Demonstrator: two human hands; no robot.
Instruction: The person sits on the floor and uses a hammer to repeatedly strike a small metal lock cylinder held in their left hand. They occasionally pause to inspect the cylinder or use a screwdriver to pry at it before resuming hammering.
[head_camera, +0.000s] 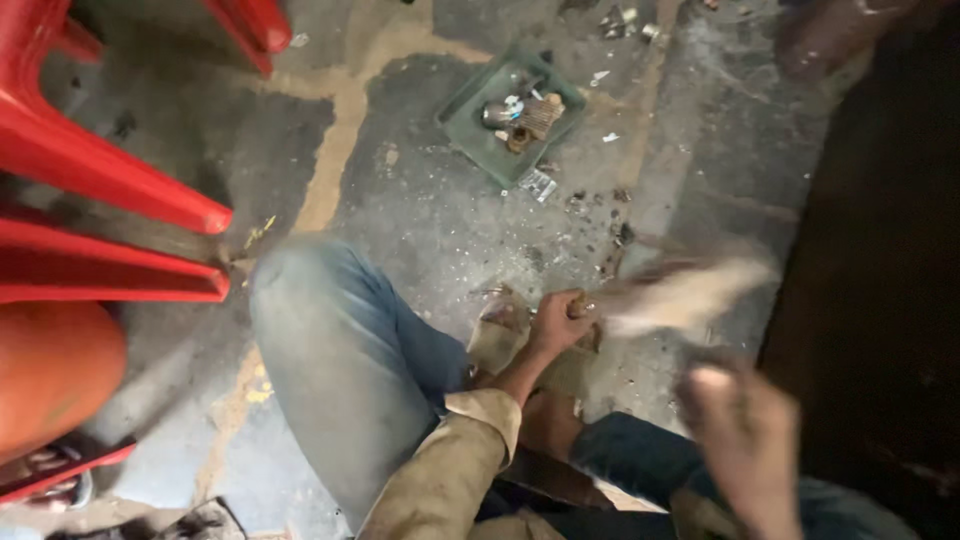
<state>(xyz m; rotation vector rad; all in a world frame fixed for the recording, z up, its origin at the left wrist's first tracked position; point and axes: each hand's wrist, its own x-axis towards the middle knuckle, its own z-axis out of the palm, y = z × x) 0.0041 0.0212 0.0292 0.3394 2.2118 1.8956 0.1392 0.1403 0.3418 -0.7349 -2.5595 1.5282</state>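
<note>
I'm looking down at my own lap, sitting low over a gritty concrete floor (430, 220). My left hand (560, 320) is closing in a fist around one end of a pale, floppy thing (690, 295), likely a rag or worn cloth, though motion blur is smearing it too much to say for sure. It's trailing out to the right of the grip and hanging just above the floor, beyond my sandalled foot (500, 335).

My right hand (745, 440) is sitting nearer the camera, below and right of that grip, badly blurred; I cannot tell whether it's open or holding anything.

Handling, as I'm judging it: the pale thing is looking light and limp, no stiffness, so it's sagging away from the fist. Not fragile, probably not slippery. Bunching one end in the fist seems right; a second grip further along the free end would be stopping the flapping.

Well beyond the grip, a green tray (470, 120) with small metal bits is lying on the floor. Far left of the grip, red plastic chairs (110, 180) are standing.
</note>
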